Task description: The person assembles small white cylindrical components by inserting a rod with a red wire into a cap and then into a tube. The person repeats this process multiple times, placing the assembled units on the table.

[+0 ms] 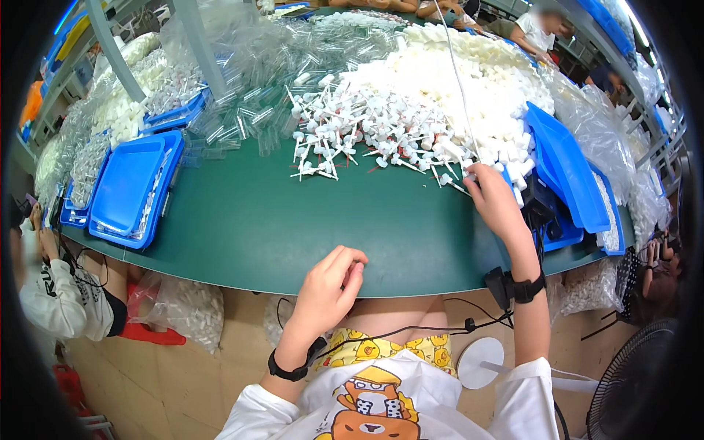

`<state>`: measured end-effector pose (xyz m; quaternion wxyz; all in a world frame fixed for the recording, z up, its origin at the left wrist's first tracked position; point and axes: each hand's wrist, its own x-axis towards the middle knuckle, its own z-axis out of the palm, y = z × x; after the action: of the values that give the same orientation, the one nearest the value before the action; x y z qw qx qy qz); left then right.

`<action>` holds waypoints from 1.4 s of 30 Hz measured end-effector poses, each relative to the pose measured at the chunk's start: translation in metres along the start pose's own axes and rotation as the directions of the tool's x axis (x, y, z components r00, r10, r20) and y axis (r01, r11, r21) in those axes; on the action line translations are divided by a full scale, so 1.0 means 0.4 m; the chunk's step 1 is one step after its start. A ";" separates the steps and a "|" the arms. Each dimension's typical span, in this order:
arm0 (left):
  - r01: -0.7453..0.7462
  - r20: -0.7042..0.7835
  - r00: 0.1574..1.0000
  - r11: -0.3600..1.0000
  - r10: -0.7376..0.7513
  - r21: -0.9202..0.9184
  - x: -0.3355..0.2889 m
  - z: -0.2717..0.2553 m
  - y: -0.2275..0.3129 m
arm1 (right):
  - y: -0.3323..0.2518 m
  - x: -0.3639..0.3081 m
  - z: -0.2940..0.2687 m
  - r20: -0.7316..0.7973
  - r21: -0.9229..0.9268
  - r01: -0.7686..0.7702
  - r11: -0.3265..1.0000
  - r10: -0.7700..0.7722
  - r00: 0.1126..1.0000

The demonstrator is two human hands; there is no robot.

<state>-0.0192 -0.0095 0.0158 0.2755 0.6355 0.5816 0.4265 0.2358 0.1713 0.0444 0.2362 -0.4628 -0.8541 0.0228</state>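
Observation:
My right hand (493,196) reaches to the right edge of a heap of small white-capped sticks (381,125), some with red parts. Its thumb and forefinger are closed together there; whatever is between them is too small to make out. One loose white stick (459,188) lies right by the thumb. Close to the table's front edge, my left hand (330,286) rests with its fingers curled and thumb against them. The inside of that hand is hidden. White cylindrical caps (506,150) are piled beside and beyond my right hand.
Clear plastic tubes (257,117) lie beyond, to the left. Stacked blue trays (132,187) stand at left, more blue trays (568,169) at right. A white cable (460,81) hangs over the pile. A black fan (631,381) stands lower right. Other people work around the green table (242,227).

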 end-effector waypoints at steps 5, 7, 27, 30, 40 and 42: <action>0.017 0.010 1.000 1.000 -0.017 -0.012 0.005 -0.006 0.008 | -0.001 0.017 0.007 0.187 -0.105 -0.022 0.994 0.042 0.981; 0.004 -0.001 1.000 1.000 -0.004 -0.012 0.002 -0.001 0.004 | 0.004 0.019 0.006 0.185 -0.099 -0.037 0.994 0.055 0.981; 0.021 0.113 0.994 0.995 -0.010 -0.101 0.011 -0.016 -0.001 | -0.048 0.004 -0.066 0.201 -0.052 0.009 0.999 0.001 0.980; 0.075 0.140 0.989 0.975 -0.046 -0.211 0.015 -0.018 0.004 | -0.165 -0.058 -0.138 0.042 0.097 0.157 0.983 -0.162 0.986; 0.215 0.305 0.950 0.572 0.064 -0.791 -0.014 0.035 0.068 | -0.339 -0.238 -0.097 0.276 0.952 -0.255 0.168 -0.111 0.955; 0.163 0.272 0.959 0.638 0.076 -0.752 -0.025 0.030 0.066 | -0.341 -0.255 -0.091 0.252 0.961 -0.240 0.138 -0.083 0.964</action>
<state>0.0049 -0.0221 0.0301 0.6084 0.4972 0.3154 0.5321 0.1918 0.0052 0.0728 0.3720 -0.2319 -0.6257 0.6453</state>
